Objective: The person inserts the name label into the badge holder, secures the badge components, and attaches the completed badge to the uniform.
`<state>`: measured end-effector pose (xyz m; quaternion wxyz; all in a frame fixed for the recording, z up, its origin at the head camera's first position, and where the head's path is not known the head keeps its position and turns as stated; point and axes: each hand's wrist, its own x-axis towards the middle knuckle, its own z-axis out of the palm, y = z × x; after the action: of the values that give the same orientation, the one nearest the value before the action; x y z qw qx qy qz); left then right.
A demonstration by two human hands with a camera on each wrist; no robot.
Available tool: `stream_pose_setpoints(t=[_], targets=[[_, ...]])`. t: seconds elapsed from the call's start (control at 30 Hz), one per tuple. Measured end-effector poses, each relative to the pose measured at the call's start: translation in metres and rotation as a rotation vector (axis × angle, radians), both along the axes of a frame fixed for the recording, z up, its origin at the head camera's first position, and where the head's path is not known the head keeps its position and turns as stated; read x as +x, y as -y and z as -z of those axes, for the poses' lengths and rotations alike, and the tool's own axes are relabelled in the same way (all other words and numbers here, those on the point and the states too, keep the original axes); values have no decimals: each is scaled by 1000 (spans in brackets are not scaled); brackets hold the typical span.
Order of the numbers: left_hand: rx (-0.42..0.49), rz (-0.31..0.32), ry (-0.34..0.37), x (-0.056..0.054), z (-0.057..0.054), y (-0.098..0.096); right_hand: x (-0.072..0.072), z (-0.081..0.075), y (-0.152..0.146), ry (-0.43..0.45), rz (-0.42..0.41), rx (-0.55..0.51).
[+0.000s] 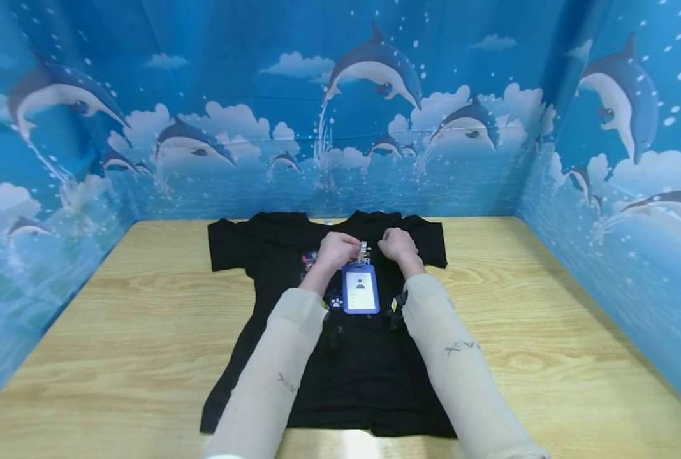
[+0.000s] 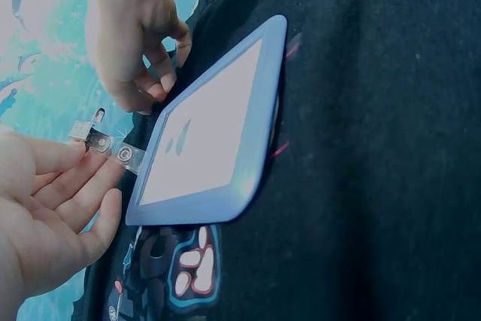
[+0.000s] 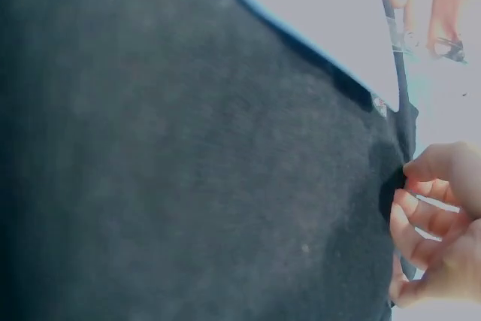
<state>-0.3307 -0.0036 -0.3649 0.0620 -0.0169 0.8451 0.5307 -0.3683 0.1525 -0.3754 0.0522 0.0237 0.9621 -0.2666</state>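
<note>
A black T-shirt [image 1: 271, 299] lies spread out, sleeves toward the far edge, with a colourful print on its chest. On that print rests a blue-framed ID badge holder [image 1: 360, 290] with a white card inside. My left hand [image 1: 336, 251] pinches the metal clip [image 2: 99, 140] on the badge's clear strap [image 2: 129, 156], holding it above the shirt. To the right of the clip, my right hand [image 1: 399, 245] pinches the shirt's fabric between thumb and forefinger, as the right wrist view shows. The badge's body hangs from the strap toward the shirt's hem.
The shirt lies on a light wood-grain table [image 1: 162, 319] with bare wood on both sides. Blue curtains [image 1: 248, 76] printed with dolphins and clouds stand along the back and both sides. Dark wrist straps [image 1: 398, 309] sit at the sleeve cuffs.
</note>
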Motion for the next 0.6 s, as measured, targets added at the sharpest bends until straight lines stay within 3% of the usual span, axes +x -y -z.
stream_pose_setpoints(t=[0.27,0.6], targets=[[2,-19,-7,-2,1,2,1,-4,6,-19,-30,-44],[23,-14,10,-2,2,6,-2,2,12,0,-21,38]])
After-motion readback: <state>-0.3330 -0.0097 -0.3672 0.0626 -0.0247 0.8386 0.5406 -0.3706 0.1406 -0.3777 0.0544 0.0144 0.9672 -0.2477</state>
